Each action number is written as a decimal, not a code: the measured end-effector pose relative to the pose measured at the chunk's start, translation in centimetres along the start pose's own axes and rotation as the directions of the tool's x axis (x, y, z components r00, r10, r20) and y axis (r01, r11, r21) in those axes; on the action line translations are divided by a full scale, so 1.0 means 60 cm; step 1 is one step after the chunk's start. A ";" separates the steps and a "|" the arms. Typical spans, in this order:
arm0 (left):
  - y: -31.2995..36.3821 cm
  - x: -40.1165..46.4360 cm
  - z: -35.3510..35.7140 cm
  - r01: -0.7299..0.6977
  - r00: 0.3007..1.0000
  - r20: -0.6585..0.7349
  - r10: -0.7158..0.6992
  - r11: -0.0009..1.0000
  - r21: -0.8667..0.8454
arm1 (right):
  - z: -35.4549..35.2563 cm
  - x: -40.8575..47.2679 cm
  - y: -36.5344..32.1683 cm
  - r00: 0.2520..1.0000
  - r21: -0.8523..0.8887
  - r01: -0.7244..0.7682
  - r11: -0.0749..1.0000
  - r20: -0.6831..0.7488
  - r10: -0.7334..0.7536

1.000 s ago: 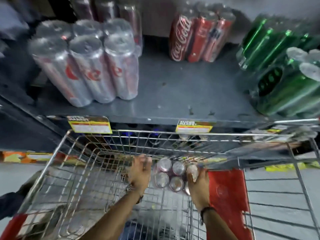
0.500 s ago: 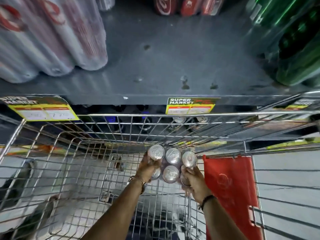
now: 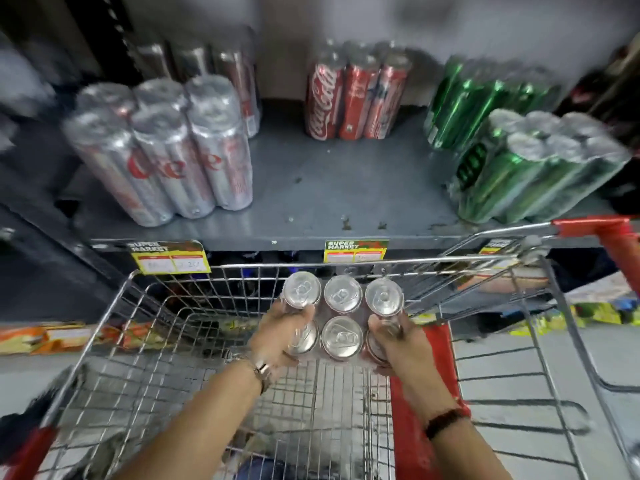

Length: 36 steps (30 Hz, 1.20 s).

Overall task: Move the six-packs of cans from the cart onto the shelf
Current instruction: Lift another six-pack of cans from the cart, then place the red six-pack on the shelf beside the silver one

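Observation:
A shrink-wrapped six-pack of cans (image 3: 342,294) is held upright above the wire cart (image 3: 242,386), its silver tops facing me, close to the cart's front rim. My left hand (image 3: 282,336) grips its left side and my right hand (image 3: 391,341) grips its right side. The grey shelf (image 3: 325,188) lies just beyond and above the cart, with a bare stretch in its middle. Both hands cover the two near corner cans in part.
On the shelf stand silver six-packs (image 3: 159,150) at left, a red cola pack (image 3: 356,95) at the back and green packs (image 3: 526,164) at right. Price labels (image 3: 355,251) hang on the shelf edge. The cart's red flap (image 3: 412,410) and red handle (image 3: 609,237) are at right.
The six-pack has risen from low inside the cart to the level of its front rim, held in both hands. The view has tilted up, showing more of the shelf.

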State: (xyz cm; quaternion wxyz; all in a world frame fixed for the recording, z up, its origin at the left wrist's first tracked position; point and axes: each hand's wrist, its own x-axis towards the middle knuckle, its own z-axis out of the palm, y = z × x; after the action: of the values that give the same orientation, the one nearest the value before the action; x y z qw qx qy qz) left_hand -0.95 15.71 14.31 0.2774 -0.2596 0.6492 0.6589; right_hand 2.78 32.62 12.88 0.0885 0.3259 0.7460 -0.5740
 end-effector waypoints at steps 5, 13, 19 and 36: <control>0.100 -0.084 -0.001 -0.101 0.983 0.142 0.113 0.991 -0.090 | -0.052 -0.056 -0.112 0.956 -0.084 0.268 0.960 -0.095 -0.276; 0.235 -0.121 0.016 -0.201 0.962 0.168 0.215 0.975 -0.094 | -0.103 -0.062 -0.273 0.914 -0.138 0.377 0.916 -0.103 -0.392; 0.329 -0.060 0.029 -0.147 0.974 0.152 0.170 0.977 -0.151 | -0.099 0.012 -0.368 0.925 -0.076 0.374 0.924 -0.038 -0.377; 0.284 0.054 0.027 -0.506 0.848 0.205 0.488 0.861 0.043 | -0.122 0.179 -0.314 0.915 0.272 0.269 0.924 0.227 -0.333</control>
State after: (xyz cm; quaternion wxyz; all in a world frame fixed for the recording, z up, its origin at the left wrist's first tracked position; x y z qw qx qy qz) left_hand -15.21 17.35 24.18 0.1692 -0.0061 0.6959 0.6979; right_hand -14.79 41.01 24.87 0.0596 0.1334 0.6953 -0.7037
